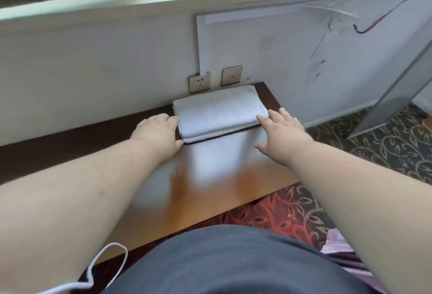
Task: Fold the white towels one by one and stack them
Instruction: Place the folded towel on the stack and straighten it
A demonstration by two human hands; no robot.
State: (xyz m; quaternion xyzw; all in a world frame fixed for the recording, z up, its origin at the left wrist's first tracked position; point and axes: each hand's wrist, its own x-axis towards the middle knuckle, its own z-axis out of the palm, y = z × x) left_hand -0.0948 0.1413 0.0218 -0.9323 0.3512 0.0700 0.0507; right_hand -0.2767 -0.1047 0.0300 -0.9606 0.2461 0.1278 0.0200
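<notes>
Flanking: both hands sat either side of a folded white towel (218, 112) on a wooden table (210, 181).
Towel: folded flat into a rectangle, at least two layers visible at the near edge, lying at the table's far end close to the wall (93, 64). Whether it was one towel or a stack, couldn't tell.
Left hand (157, 133): at the towel's left edge, fingers curled against its side, thumb near the front-left corner. Touching the edge; fingertips hidden, so couldn't tell if it was actually gripping.
Right hand (281, 130): at the towel's right edge, fingers straight and spread, relaxed, holding nothing. Index fingertip touched or just overlapped the front-right corner; thumb hung apart over the bare tabletop.
Table: glossy orange-brown top near the person, darker toward the wall, window glare reflected below the towel.
Wall: white, a power socket (199, 82) and a second beige wall plate (232, 75) just behind the towel, a white cable conduit (201, 43) rising from the socket. Loose red-black wire (395, 8) upper right.
Floor: patterned carpet (287, 214), red near the table, green-grey farther right.
Foreground: dark grey shirt (233, 263), white mask strap (102, 258) at lower left.
</notes>
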